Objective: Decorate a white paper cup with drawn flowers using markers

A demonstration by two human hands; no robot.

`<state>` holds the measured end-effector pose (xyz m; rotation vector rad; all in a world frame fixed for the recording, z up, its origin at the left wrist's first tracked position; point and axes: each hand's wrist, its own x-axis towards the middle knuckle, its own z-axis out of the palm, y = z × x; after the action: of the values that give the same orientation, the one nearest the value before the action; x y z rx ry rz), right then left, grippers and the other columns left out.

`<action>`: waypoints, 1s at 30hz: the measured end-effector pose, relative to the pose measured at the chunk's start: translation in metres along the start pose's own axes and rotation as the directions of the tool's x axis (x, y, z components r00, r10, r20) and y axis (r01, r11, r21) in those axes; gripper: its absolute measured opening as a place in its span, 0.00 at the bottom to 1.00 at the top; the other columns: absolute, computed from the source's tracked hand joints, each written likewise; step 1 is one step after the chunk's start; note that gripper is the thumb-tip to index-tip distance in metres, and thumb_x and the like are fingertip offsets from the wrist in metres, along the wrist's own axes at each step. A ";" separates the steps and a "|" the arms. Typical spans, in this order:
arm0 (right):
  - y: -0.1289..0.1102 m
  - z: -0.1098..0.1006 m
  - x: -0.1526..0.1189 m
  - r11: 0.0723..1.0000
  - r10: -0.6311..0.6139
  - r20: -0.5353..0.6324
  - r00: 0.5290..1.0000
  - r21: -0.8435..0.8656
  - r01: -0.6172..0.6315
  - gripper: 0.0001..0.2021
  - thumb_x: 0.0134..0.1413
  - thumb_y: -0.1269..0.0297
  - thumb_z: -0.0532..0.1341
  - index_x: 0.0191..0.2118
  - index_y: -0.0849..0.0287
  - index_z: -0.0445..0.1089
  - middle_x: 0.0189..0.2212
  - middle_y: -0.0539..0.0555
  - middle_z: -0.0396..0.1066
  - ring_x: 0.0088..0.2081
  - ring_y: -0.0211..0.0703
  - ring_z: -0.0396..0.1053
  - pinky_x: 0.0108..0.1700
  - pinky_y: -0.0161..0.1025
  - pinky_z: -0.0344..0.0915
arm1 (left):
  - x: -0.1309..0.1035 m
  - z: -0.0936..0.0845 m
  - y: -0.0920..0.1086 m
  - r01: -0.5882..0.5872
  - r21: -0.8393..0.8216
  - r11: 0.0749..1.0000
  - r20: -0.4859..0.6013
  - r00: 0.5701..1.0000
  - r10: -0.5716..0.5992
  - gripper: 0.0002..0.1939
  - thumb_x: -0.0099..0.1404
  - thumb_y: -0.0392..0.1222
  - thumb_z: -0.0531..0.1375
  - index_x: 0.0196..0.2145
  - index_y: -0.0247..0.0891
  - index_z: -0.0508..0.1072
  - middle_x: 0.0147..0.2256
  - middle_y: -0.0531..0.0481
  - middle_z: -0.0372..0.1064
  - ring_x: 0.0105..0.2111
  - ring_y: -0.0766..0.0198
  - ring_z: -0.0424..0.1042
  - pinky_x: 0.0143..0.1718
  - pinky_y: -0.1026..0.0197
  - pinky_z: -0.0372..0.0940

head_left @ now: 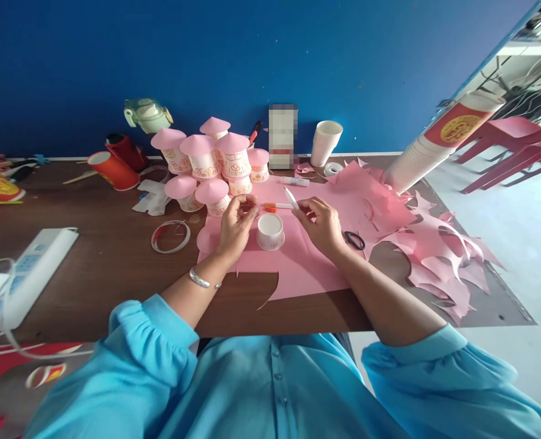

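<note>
My right hand pinches a slim white marker with a reddish tip, which tilts up to the left. My left hand has its thumb and fingers pressed together; what they hold, if anything, is too small to make out. Between the hands is a second white marker with an orange end; whether a hand touches it I cannot tell. Just below stands an upside-down white paper cup, a drawn pattern near its rim, on pink paper.
Decorated cups with pink cone roofs cluster at the back left. Black-handled scissors lie near my right wrist. Pink scraps and stacked cups are to the right. Tape rolls and a power strip lie left.
</note>
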<state>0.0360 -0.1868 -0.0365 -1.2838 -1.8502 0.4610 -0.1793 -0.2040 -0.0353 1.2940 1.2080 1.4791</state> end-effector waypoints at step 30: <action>-0.018 0.024 0.053 0.985 0.142 0.375 0.916 -0.141 -0.095 0.20 0.61 0.46 0.64 0.32 0.60 0.74 0.24 0.47 0.68 0.27 0.36 0.60 0.30 0.36 0.54 | 0.015 -0.004 -0.018 0.088 0.036 0.995 0.103 0.991 -0.091 0.20 0.58 0.54 0.71 0.42 0.40 0.80 0.40 0.47 0.81 0.37 0.61 0.77 0.39 0.60 0.71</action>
<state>-0.0015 -0.1424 -0.0169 -1.4733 -2.1575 0.7185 -0.1858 -0.1865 -0.0499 1.3043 1.2091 1.3177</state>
